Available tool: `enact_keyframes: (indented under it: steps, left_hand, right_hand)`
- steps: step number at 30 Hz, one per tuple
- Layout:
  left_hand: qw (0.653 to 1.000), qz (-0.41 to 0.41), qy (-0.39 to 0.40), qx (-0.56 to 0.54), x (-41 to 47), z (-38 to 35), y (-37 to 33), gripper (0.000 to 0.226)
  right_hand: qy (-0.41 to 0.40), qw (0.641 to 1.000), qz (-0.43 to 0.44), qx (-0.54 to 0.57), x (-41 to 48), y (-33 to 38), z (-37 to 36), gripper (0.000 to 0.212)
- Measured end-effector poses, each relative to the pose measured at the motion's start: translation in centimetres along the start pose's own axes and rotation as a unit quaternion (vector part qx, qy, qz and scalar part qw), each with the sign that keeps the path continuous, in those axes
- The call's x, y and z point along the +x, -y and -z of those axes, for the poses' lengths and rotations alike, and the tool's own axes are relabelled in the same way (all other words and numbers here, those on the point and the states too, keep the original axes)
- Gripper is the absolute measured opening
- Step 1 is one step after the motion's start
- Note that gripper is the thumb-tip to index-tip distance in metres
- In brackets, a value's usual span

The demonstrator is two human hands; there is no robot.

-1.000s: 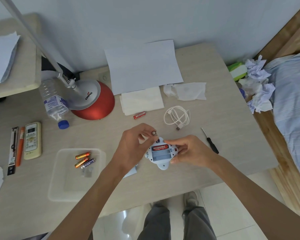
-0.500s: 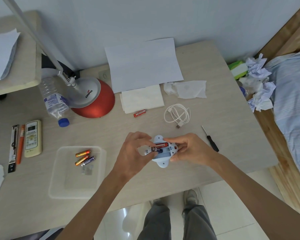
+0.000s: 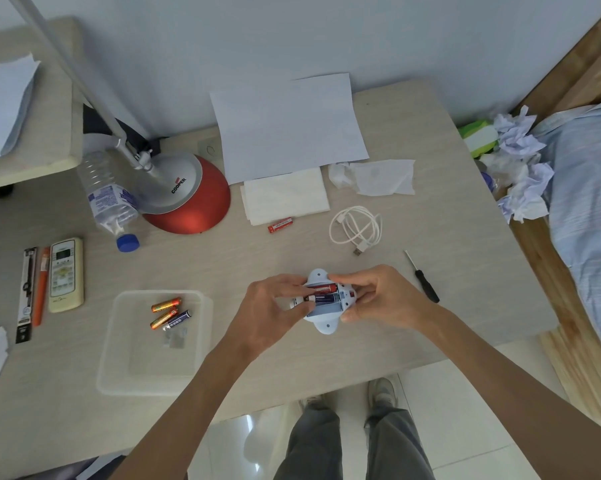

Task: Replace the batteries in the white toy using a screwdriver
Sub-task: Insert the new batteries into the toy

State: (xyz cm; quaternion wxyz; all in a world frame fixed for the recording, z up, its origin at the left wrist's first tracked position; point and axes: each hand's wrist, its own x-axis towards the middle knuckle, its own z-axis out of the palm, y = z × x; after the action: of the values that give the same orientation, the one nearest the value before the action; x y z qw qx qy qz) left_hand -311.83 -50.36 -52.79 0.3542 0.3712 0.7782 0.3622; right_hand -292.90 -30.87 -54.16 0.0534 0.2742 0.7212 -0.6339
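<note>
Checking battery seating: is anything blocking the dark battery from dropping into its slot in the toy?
Nothing visible blocks it. The dark battery lies over the middle slot of the white toy, beside the red battery; only left hand fingertips touch its end.

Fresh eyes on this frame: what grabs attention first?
Both hands, left hand and right hand, meet at table centre around the white toy, its open compartment showing a red and a dark battery. Next the red lamp base at back left, then the clear tray of loose batteries at left.
</note>
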Motion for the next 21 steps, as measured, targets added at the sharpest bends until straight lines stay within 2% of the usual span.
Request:
enact_keyframes:
  steps: [10,16,21]
  left_hand:
    - [0.998,0.040,-0.008,-0.051,0.4,-1.1,0.3,0.028]
    - [0.993,0.053,0.007,-0.106,0.3,-0.8,0.4,0.041]
    - [0.984,0.094,-0.018,-0.148,0.5,-1.2,0.1,0.029]
  right_hand:
    - [0.004,1.000,0.007,-0.002,0.1,-0.2,0.0,0.080]
    - [0.003,1.000,0.002,-0.002,0.1,-0.3,0.0,0.080]
    - [0.005,1.000,-0.003,-0.002,0.1,-0.3,0.0,0.080]
